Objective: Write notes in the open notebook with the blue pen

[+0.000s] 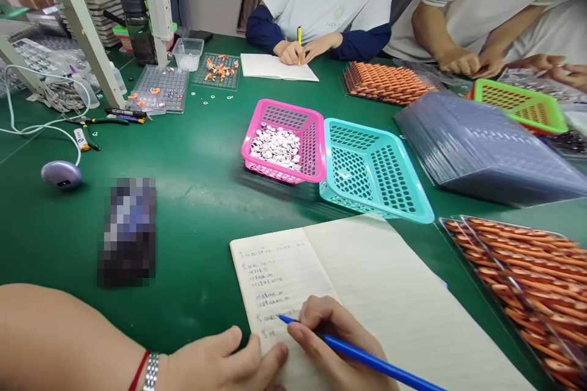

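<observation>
An open lined notebook lies on the green table, with handwriting on its left page. My right hand is closed around a blue pen, its tip at the written lines low on that page. My left hand rests across the lower left edge of the notebook, fingers apart and nothing held. A red cord and a silver bracelet circle the left wrist.
Beyond the notebook stand a pink basket of small white pieces and a turquoise basket. Clear plastic trays are stacked right, above trays of orange-brown pieces. A pixelated dark object lies left. Across, a person writes in another notebook.
</observation>
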